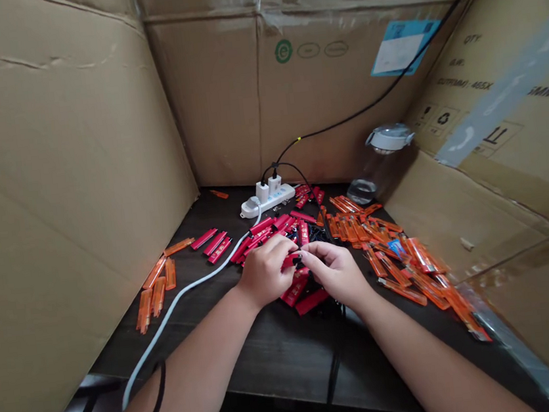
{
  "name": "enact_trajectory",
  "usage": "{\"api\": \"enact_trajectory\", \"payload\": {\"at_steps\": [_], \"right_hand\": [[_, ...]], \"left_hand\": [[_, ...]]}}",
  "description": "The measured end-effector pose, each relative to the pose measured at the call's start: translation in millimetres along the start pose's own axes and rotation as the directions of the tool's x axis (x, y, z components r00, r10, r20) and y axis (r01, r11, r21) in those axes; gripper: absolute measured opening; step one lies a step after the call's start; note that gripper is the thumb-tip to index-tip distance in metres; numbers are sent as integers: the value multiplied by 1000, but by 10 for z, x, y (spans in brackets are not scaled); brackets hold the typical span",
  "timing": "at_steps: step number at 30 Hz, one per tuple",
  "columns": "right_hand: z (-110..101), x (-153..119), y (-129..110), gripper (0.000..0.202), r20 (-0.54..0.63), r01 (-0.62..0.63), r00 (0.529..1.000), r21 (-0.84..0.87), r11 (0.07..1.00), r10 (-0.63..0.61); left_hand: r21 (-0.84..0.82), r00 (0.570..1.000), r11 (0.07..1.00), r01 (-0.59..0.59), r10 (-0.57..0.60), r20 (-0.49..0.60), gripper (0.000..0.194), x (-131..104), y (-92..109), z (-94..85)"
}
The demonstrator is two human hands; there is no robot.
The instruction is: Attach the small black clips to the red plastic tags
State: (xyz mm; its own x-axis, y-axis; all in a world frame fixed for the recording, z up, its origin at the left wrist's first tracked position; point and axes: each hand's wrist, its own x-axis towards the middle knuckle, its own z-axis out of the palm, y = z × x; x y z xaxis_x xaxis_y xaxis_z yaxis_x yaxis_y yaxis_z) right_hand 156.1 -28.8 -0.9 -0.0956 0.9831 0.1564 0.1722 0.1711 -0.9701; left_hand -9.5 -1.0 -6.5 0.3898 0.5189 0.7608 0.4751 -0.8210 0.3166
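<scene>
My left hand [266,272] is closed round a slim red lighter [289,261] with a black end. At that black end, the thumb and finger of my right hand [340,272] are pinched together; whether they hold a separate small part is hidden. Beneath and behind both hands lies a heap of red lighters [258,235], some with gold print. Small black parts [316,233] are mixed in with them. Closer to me, a red lighter [312,301] lies flat between my wrists.
Orange see-through lighters [354,228] spread along the right, with a few more [158,296] at left. Behind stands a white power strip [274,199] with plugs; its pale cable [185,289] crosses the table. A clear bottle [373,165] stands back right. Cardboard walls [213,100] enclose three sides.
</scene>
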Motion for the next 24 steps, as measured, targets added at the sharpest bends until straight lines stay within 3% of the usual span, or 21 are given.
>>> {"api": "enact_trajectory", "payload": {"at_steps": [9, 24], "right_hand": [[41, -21, -9, 35, -38, -7, 999, 128, 992, 12], [-18, -46, 23, 28, -167, 129, 977, -34, 991, -133]], "left_hand": [[-1, 997, 997, -73, 73, 9, 25, 19, 35, -65], [42, 991, 990, -132, 132, -5, 26, 35, 80, -94]]}}
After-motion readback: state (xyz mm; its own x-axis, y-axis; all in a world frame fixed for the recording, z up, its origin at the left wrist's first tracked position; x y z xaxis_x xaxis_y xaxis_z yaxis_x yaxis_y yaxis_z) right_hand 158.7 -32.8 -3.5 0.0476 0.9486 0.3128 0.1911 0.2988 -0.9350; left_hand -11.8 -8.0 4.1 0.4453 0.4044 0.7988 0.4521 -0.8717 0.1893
